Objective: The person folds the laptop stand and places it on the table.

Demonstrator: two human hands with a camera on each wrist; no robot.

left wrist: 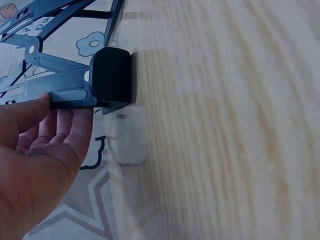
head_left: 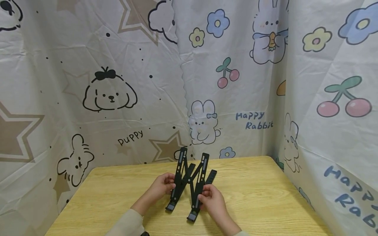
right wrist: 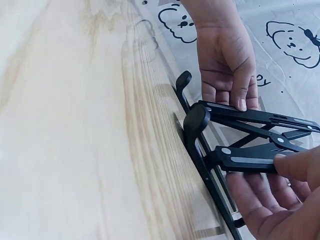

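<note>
A black folding laptop stand stands opened out on the wooden table, its crossed bars spread between two sloping side arms. My left hand grips the left arm of the stand, and in the left wrist view the thumb lies on top with the fingers underneath. On the other side, my right hand pinches the right arm between thumb and fingers. The right wrist view shows both hands on the side arms and the two upturned front hooks of the stand.
The light wooden table spreads around the stand. Behind it and on the right hang pale curtains printed with puppies, rabbits, stars and cherries. The table's back edge runs just behind the stand.
</note>
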